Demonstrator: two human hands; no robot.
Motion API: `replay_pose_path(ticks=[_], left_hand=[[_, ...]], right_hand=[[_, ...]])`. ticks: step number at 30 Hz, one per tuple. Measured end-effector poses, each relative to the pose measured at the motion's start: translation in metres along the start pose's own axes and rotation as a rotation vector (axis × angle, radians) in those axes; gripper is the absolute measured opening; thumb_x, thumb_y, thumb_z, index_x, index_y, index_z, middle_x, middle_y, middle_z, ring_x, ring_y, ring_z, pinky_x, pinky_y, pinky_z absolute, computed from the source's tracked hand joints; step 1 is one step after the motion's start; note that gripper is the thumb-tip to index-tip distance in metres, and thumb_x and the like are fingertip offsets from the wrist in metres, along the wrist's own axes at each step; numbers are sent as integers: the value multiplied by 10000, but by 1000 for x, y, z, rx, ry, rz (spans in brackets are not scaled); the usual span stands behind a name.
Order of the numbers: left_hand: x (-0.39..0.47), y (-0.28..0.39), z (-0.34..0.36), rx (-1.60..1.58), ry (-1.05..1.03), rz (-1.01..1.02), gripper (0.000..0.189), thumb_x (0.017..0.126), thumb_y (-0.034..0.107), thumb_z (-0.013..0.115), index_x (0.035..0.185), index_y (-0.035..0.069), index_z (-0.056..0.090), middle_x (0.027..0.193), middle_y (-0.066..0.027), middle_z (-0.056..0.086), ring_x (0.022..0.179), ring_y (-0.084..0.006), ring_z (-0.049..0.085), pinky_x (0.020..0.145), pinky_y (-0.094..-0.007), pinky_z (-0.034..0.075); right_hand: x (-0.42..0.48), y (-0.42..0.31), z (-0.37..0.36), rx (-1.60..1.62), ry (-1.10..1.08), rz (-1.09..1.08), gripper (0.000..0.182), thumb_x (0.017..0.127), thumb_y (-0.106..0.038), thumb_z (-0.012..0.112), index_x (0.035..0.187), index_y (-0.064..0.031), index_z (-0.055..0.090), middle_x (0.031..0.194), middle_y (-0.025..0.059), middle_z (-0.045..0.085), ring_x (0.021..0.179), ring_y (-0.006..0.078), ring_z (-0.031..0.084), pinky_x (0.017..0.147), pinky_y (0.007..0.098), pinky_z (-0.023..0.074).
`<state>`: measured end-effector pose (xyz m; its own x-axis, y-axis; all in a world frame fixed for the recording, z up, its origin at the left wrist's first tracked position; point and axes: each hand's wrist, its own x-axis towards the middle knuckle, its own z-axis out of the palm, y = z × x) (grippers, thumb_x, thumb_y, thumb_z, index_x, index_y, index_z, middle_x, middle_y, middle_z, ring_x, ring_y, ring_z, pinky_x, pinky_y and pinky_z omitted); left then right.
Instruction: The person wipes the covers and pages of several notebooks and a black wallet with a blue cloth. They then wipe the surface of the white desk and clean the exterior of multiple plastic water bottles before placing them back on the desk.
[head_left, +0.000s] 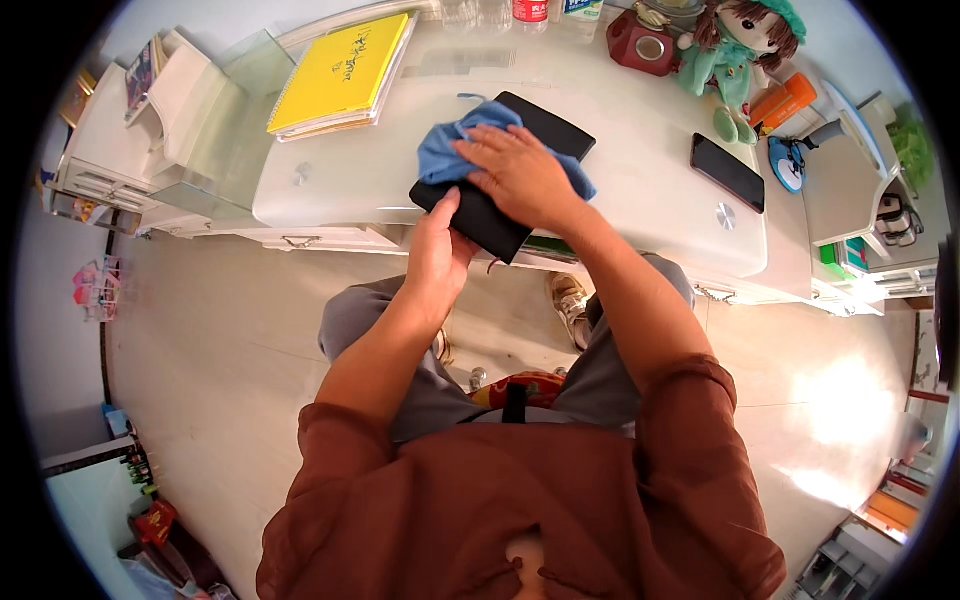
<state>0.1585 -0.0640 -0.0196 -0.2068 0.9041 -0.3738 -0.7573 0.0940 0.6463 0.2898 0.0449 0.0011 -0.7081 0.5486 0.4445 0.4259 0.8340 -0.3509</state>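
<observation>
A black-covered notebook (480, 217) lies slantwise over the front edge of the desk, with a dark red ribbon at its near corner. My left hand (442, 247) grips its near left edge, thumb on top and fingers underneath. Across the middle of the cover is a crumpled blue cloth (457, 154). My right hand (521, 176) presses this cloth down, its fingers laid over the fabric. Cloth and hand hide the notebook's middle; its far end shows beyond them. A thin blue strip sticks out behind the cloth.
On the glass-topped desk (337, 184), a yellow spiral notebook (341, 71) bearing writing tops a stack at left. A smartphone (727, 172) lies right, near a doll (727, 75) and a dark red box (641, 45). Bottles (531, 11) stand behind. My knees are under the desk edge.
</observation>
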Motion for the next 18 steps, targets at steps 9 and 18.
replay_pose_path(ticks=[9, 18], left_hand=[[-6, 9, -4, 103, -79, -66, 371, 936, 249, 669, 1248, 66, 585, 1175, -80, 677, 1044, -232, 668, 865, -459, 559], [-4, 13, -5, 311, -55, -65, 348, 906, 331, 667, 1138, 72, 646, 1002, -58, 694, 870, -203, 692, 709, -402, 605]], right_hand=[[14, 58, -11, -209, 28, 294, 459, 987, -294, 519, 1424, -153, 518, 1448, 153, 519, 1355, 324, 459, 1150, 429, 320], [-27, 10, -15, -157, 51, 158, 440, 950, -217, 591, 1379, -121, 561, 1431, 143, 535, 1380, 297, 443, 1163, 472, 301]])
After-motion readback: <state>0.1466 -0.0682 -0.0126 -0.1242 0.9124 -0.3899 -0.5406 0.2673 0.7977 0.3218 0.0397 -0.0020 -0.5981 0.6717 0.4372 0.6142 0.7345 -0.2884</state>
